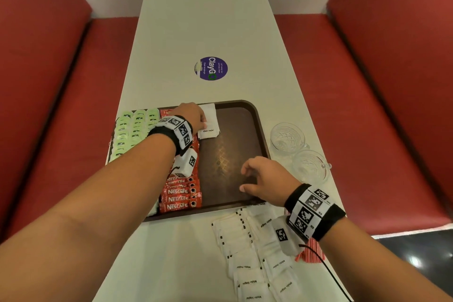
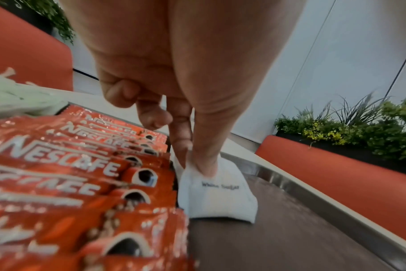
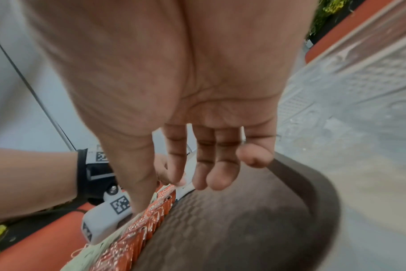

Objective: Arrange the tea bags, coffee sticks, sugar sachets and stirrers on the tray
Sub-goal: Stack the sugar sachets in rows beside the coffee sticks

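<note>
A brown tray (image 1: 235, 144) lies on the white table. Along its left side stand rows of green tea bags (image 1: 132, 130), then a column of red Nescafe coffee sticks (image 1: 181, 193). My left hand (image 1: 203, 122) reaches to the tray's far part. In the left wrist view its thumb and forefinger (image 2: 197, 165) pinch a white sugar sachet (image 2: 218, 194) whose lower end rests on the tray beside the sticks (image 2: 70, 165). My right hand (image 1: 245, 179) hovers over the tray's near right with loose, spread fingers (image 3: 216, 176), holding nothing.
A heap of white sugar sachets (image 1: 255, 252) lies on the table in front of the tray, with a red-and-white striped bundle (image 1: 312, 251) under my right wrist. Two glass cups (image 1: 286, 137) (image 1: 311, 167) stand right of the tray. Red benches flank the table.
</note>
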Available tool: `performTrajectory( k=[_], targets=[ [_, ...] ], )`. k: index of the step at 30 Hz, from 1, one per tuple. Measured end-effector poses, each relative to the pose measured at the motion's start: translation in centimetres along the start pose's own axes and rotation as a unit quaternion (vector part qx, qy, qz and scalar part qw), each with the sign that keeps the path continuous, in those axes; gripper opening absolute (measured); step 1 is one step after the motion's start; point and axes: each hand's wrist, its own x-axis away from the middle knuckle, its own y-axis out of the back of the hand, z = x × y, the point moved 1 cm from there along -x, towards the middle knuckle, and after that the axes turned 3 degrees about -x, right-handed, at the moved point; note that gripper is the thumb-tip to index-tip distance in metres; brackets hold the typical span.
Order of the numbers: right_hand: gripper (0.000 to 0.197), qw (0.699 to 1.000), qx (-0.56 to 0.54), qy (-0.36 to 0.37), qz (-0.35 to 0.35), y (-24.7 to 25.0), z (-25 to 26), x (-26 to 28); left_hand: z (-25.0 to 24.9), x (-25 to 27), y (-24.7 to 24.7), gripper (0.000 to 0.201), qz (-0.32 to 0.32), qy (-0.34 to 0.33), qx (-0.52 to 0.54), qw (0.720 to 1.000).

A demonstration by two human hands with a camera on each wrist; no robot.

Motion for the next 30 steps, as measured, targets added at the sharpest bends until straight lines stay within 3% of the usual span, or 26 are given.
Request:
performTrajectory(
  k=[4, 8, 13, 16, 22, 25, 30],
  targets=[
    [0.033, 0.997, 0.063, -0.016, 0.043, -0.2, -0.4, 1.8, 0.1, -0.1, -0.5, 0.025, -0.002, 0.023, -0.002, 1.000],
    [0.034, 0.991, 0.105, -0.016, 0.082, -0.4, -0.3, 3.1, 0.1, 1.3, -0.3, 0.032, -0.046, 0.037, 0.040, 0.997],
    [0.045, 0.980, 0.162, -0.026, 0.111, -1.0, 0.0, 4.4, -2.6, 7.3, 0.1, 0.018, -0.086, -0.052, 0.075, 0.992],
    [0.049, 0.976, 0.179, -0.032, 0.116, -1.4, 0.0, 5.1, -4.6, 12.3, -1.1, 0.009, -0.052, -0.123, 0.081, 0.988],
    [0.044, 0.974, 0.196, -0.027, 0.111, -2.5, 0.0, 6.0, -6.8, 18.4, -5.3, 0.021, 0.037, -0.249, -0.031, 0.967],
    [0.050, 0.973, 0.203, -0.015, 0.104, -3.2, -0.1, 6.2, -7.7, 20.1, -7.3, 0.033, 0.075, -0.262, -0.097, 0.957],
    [0.047, 0.973, 0.211, -0.007, 0.090, -3.8, -0.1, 6.2, -8.4, 21.0, -8.7, 0.046, 0.069, -0.237, -0.152, 0.957]
  ],
)
